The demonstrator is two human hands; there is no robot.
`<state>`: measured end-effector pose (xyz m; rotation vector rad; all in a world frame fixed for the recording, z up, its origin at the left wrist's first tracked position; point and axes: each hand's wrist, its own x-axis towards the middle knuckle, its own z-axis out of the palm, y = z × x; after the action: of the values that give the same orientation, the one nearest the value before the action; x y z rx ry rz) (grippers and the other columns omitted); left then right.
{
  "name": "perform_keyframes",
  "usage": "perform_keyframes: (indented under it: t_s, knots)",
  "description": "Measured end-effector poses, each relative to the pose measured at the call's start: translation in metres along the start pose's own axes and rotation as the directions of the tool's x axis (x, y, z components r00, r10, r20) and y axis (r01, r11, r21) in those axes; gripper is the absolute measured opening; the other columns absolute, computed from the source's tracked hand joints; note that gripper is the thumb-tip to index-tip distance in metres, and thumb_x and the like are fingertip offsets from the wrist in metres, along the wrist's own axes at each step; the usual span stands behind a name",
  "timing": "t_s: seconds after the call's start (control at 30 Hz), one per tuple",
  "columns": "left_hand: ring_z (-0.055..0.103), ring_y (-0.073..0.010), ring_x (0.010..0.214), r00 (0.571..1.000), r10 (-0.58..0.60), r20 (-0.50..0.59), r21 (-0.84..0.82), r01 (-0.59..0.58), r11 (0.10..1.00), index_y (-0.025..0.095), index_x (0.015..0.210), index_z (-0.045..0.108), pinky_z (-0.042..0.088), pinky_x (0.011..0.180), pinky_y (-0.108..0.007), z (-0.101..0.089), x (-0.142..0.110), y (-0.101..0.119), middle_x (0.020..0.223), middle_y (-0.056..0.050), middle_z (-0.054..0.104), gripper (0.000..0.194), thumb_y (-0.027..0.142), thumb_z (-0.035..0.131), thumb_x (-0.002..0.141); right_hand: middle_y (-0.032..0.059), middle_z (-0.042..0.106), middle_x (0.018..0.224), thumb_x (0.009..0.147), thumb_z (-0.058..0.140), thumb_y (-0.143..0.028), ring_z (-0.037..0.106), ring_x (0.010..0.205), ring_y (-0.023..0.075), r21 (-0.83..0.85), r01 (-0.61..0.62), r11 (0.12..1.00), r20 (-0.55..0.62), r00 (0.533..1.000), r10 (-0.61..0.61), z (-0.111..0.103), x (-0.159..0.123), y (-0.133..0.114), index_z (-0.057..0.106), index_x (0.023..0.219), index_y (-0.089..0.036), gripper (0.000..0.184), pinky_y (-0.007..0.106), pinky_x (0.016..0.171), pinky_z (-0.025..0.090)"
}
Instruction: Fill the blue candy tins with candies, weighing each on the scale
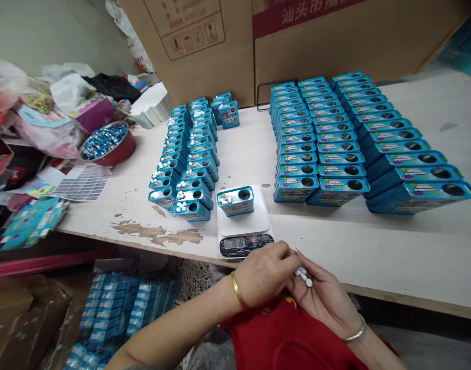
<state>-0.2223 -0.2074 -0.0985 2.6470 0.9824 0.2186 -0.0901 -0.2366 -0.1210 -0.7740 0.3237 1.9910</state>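
My left hand (pixel 266 273), with a gold bangle at the wrist, is pinched over the palm of my right hand (pixel 323 295). The right hand is cupped and holds a few small white candies (pixel 304 276). Both hands hover at the table's front edge, just below a small white digital scale (pixel 243 226). One blue tin (pixel 236 200) with a round hole in its top and a few white candies on it stands on the scale. What the left fingertips hold is hidden.
Two rows of blue tins (pixel 183 159) topped with candies stand left of the scale; three long rows of open-holed tins (pixel 335 139) stand right. A red bowl of blue pieces (pixel 107 142), sticker sheets and bags lie left. Cardboard boxes (pixel 258 41) stand behind.
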Motion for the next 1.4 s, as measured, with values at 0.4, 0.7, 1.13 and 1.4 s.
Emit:
perform_keyframes:
  t_s: [0.4, 0.7, 1.13, 1.4]
  knots:
    - [0.055, -0.011, 0.077, 0.902, -0.198, -0.384, -0.038, 0.199, 0.979, 0.015, 0.089, 0.058, 0.047, 0.069, -0.024, -0.099, 0.015, -0.067, 0.086, -0.004, 0.057, 0.009, 0.017, 0.05, 0.088, 0.0171, 0.064, 0.118, 0.089, 0.049, -0.016, 0.055, 0.117, 0.0234, -0.028, -0.038, 0.999, 0.073, 0.997, 0.04, 0.05, 0.009, -0.005, 0.064, 0.102, -0.007, 0.022, 0.033, 0.099, 0.047]
    - [0.053, -0.02, 0.107, 0.794, -0.24, -0.559, 0.116, 0.361, 0.925, 0.021, 0.11, 0.058, 0.042, 0.093, -0.04, -0.094, -0.022, -0.075, 0.115, -0.008, 0.06, 0.024, 0.032, 0.051, 0.09, 0.0177, 0.061, 0.123, 0.087, 0.052, -0.015, 0.054, 0.119, 0.0245, -0.003, 0.001, 1.0, 0.042, 0.999, -0.001, 0.03, 0.007, -0.015, 0.065, 0.103, -0.008, 0.022, 0.033, 0.098, 0.048]
    - [0.017, -0.0318, 0.141, 0.899, -0.192, -0.394, 0.27, 0.313, 0.91, 0.019, 0.131, 0.043, 0.008, 0.11, -0.06, -0.065, 0.001, -0.064, 0.148, -0.014, 0.031, 0.048, 0.045, 0.043, 0.09, 0.0169, 0.061, 0.122, 0.09, 0.046, -0.017, 0.056, 0.117, 0.0244, 0.004, -0.018, 1.0, -0.02, 1.0, 0.018, 0.031, 0.002, -0.013, 0.065, 0.103, -0.008, 0.025, 0.033, 0.096, 0.05]
    - [0.053, -0.018, 0.088, 0.991, -0.024, -0.132, 0.084, 0.035, 0.996, 0.016, 0.116, 0.053, 0.043, 0.071, -0.031, -0.014, 0.008, 0.007, 0.108, -0.009, 0.059, 0.029, 0.026, 0.039, 0.093, 0.0045, 0.072, 0.091, 0.094, 0.039, -0.026, 0.068, 0.083, 0.0116, 0.021, 0.0, 1.0, -0.155, 0.988, 0.004, 0.014, -0.008, -0.017, 0.069, 0.095, -0.016, 0.032, 0.023, 0.083, 0.055]
